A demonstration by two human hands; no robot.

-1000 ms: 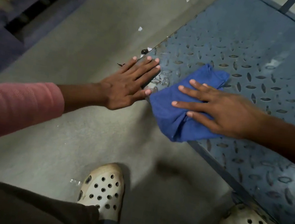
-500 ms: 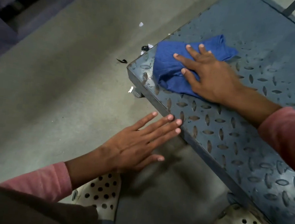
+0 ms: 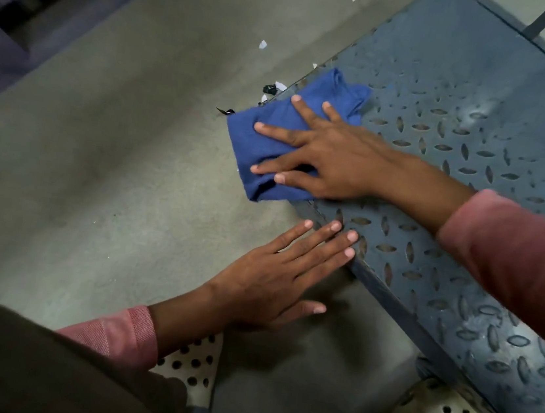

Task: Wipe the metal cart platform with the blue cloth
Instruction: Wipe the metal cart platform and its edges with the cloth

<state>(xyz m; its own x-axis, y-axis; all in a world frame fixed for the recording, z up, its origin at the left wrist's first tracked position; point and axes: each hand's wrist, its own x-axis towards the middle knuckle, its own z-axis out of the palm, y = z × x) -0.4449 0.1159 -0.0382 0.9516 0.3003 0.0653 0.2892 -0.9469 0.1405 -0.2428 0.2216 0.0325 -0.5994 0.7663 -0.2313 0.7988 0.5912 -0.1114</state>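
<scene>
The right hand [image 3: 335, 155] presses flat, fingers spread, on the blue cloth [image 3: 272, 137] at the platform [image 3: 479, 128] corner, overhanging its edge to clean the rim. The left hand [image 3: 276, 275] is empty, spread, fingertips bracing the near edge.

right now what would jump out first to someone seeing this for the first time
The blue cloth stands out most, pressed flat under the right hand at the near corner of the metal cart platform, with part of it hanging past the edge. Next comes the left hand, spread open with its fingertips at the platform's front edge. Below, two white perforated clogs stand on the grey floor.
</scene>
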